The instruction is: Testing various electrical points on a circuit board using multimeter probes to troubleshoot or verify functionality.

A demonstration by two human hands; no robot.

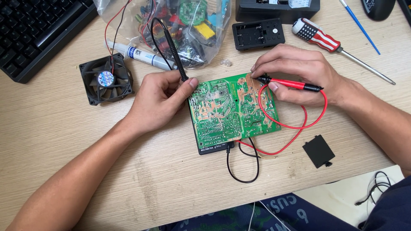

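Seen from the head camera: left hand [165, 96] pinching black probe [173, 53] at nine o'clock of green circuit board [233, 109], mid-desk [64, 128]; right hand [295, 72] gripping red probe [287, 83], tip touching board at one o'clock.

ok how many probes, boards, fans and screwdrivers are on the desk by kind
multimeter probes: 2, black probe in the left hand, red probe in the right hand
green circuit board: 1
black cooling fan: 1
striped-handle screwdriver: 1
total: 5
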